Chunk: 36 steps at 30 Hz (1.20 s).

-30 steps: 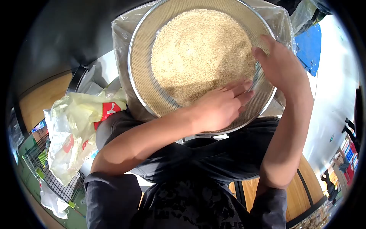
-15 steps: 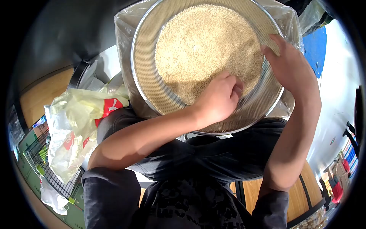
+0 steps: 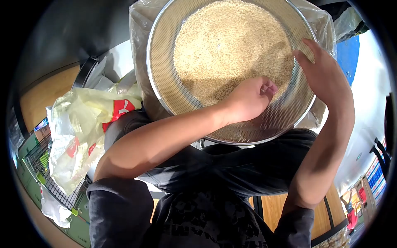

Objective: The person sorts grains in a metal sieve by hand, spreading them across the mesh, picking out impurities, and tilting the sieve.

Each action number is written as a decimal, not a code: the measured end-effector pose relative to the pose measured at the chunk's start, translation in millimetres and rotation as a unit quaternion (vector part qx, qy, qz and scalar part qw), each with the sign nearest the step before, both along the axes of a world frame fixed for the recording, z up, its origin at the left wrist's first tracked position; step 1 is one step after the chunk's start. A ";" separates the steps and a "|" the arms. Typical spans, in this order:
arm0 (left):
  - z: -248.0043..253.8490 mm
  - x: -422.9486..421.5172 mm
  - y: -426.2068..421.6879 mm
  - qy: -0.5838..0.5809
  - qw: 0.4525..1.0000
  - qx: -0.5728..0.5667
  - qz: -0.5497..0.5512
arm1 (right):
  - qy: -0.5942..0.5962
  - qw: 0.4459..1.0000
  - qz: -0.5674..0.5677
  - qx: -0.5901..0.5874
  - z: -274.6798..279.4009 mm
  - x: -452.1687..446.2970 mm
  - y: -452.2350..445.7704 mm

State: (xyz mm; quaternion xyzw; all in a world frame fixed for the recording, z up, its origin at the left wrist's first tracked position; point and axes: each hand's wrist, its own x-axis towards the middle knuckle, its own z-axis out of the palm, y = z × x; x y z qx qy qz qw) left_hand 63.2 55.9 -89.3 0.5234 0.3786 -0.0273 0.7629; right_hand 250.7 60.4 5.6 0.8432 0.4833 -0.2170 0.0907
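Observation:
A wide round metal sieve [image 3: 163,62] with a perforated wall holds a bed of small pale-tan grains [image 3: 231,45], whose exact kind I cannot tell. My left hand [image 3: 250,97] is over the near part of the grains, rolled partly palm up, its fingers curled and pressed together. Anything between those fingertips is too small to make out. At the sieve's right side is my right hand [image 3: 328,78], thumb and finger spread apart over the inner wall beside the grains; its other fingers are hidden.
Clear plastic sheeting [image 3: 139,29] surrounds the sieve, which sits just beyond my knees. To the left, a yellowish plastic bag [image 3: 78,120] with red print hangs near a wire cart [image 3: 62,194]. A wooden surface [image 3: 275,211] lies behind me. People and goods are at far right.
My left hand has moved slightly right and rolled, so its curled fingertips now face up. My right hand keeps its spread pose. The whole view has shifted slightly.

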 end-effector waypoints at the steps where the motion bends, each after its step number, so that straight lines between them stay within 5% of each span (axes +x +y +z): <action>1: -0.6 0.3 -0.3 -0.009 1.000 0.007 0.002 | -0.001 1.000 -0.002 -0.003 0.3 -0.5 0.2; 9: 1.5 2.2 5.2 -0.004 0.999 -0.008 -0.032 | -0.002 1.000 0.001 -0.011 -0.1 -0.2 1.0; 19: -1.5 4.8 35.7 -0.008 0.994 -0.085 0.070 | -0.008 1.000 0.007 -0.011 -2.3 3.5 -1.2; 31: -19.2 -6.4 93.5 -0.027 0.971 -0.001 0.239 | -0.028 0.997 0.035 0.066 -3.0 -1.7 -8.2; 36: -21.7 -12.1 111.2 -0.055 0.956 -0.003 0.288 | -0.012 1.000 0.008 -0.011 -2.2 4.0 -3.2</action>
